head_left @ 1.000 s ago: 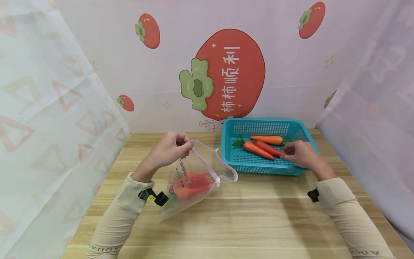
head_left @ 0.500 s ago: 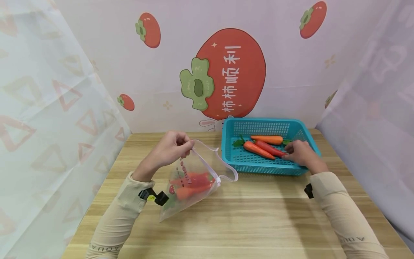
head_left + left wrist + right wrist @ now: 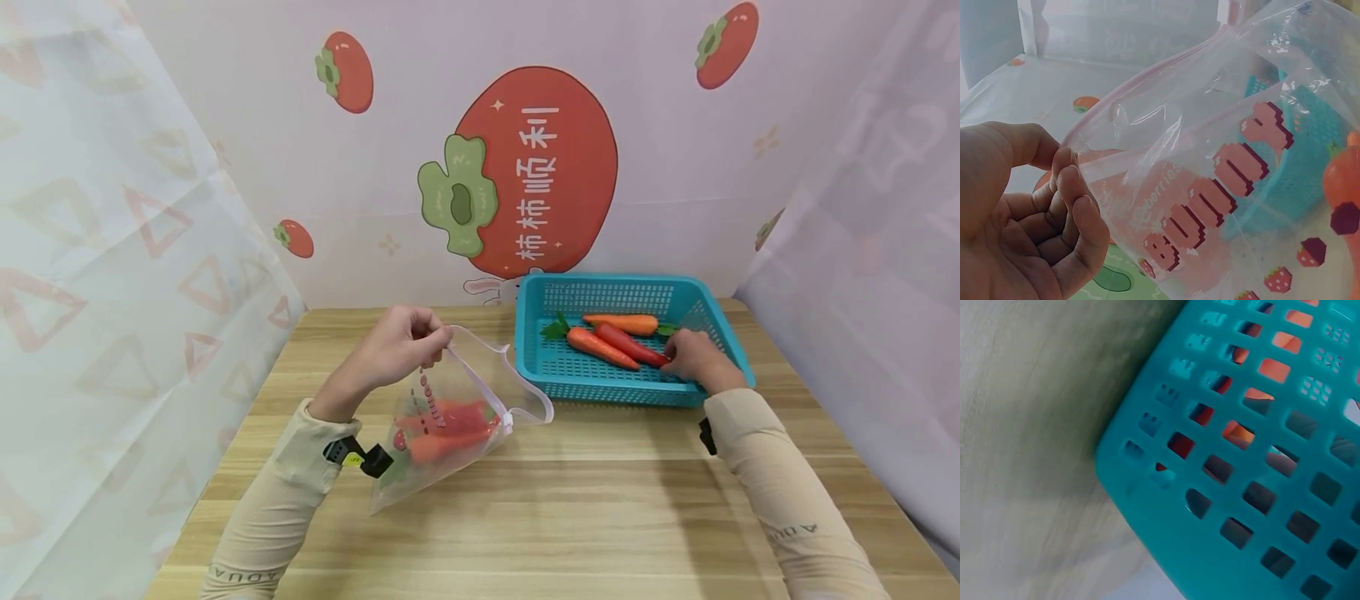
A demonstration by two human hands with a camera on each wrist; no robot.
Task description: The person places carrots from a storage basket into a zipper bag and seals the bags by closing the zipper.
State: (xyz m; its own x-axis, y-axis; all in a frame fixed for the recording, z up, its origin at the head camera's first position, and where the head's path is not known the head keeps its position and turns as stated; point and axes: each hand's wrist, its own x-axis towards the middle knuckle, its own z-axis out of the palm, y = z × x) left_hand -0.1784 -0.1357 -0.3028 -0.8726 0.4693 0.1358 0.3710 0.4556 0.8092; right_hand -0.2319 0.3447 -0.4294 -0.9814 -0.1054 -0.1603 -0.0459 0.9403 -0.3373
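Note:
My left hand (image 3: 408, 346) pinches the top edge of a clear zip bag (image 3: 1166, 137) with pink lettering, holding its mouth apart. Inside the bag lie orange carrots (image 3: 442, 447) and something red, partly veiled by the plastic. At the bag's lower mouth corner sits a white slider (image 3: 507, 419). My right hand (image 3: 699, 360) reaches into a teal basket (image 3: 600, 389), its fingertips pinching the narrow end of a red chili pepper (image 3: 632, 344). In the right wrist view, the basket's perforated wall (image 3: 1210, 506) hides most of that hand.
Two more carrots lie in the basket: an orange carrot (image 3: 624, 323) behind the pepper and a redder carrot (image 3: 600, 347) with green leaves in front. A wooden table (image 3: 585, 508) carries everything. A printed cloth backdrop (image 3: 390, 167) stands right behind the basket.
My right hand has shifted slightly, its fingers drawing in around the pepper's end while the forearm swung left. The left hand and the bag have hardly moved.

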